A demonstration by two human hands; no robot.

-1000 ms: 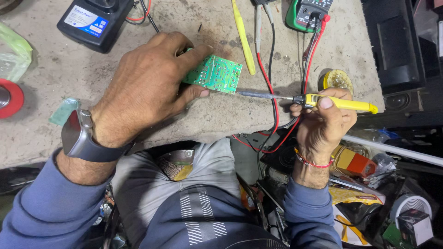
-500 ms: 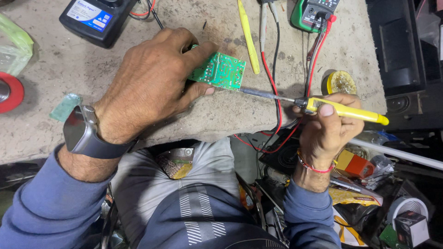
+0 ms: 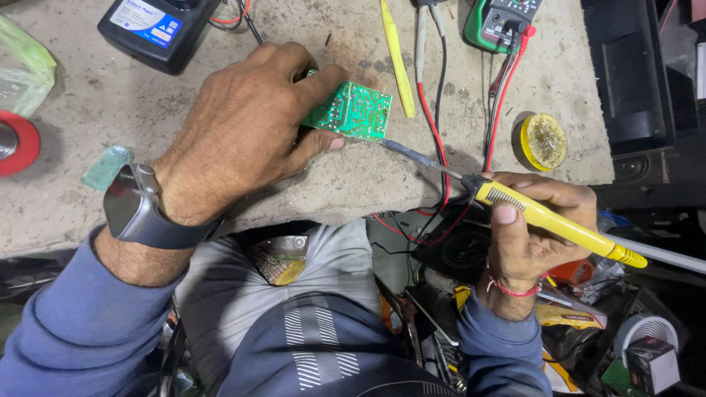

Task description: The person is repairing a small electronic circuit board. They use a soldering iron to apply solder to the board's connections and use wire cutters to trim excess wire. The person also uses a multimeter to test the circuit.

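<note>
Two hands: left (image 3: pixel 243 125), right (image 3: pixel 533 228). One circuit board (image 3: pixel 351 110). One soldering iron (image 3: pixel 544 217). One multimeter (image 3: pixel 500 22). One flux tin (image 3: pixel 543 141). One watch (image 3: pixel 136 213). One black box (image 3: pixel 154 29). One red tape roll (image 3: pixel 18 143).

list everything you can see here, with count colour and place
circuit board: 1, green, bench centre, held by left hand
soldering iron: 1, yellow handle, tip at board's edge
multimeter: 1, green, top right, red and black leads
black box: 1, blue label, top left
yellow tin: 1, right of the leads
tweezers: 1, yellow, above board
red tape roll: 1, left edge
wristwatch: 1, grey, left wrist
left hand: grips board
right hand: holds iron
</note>
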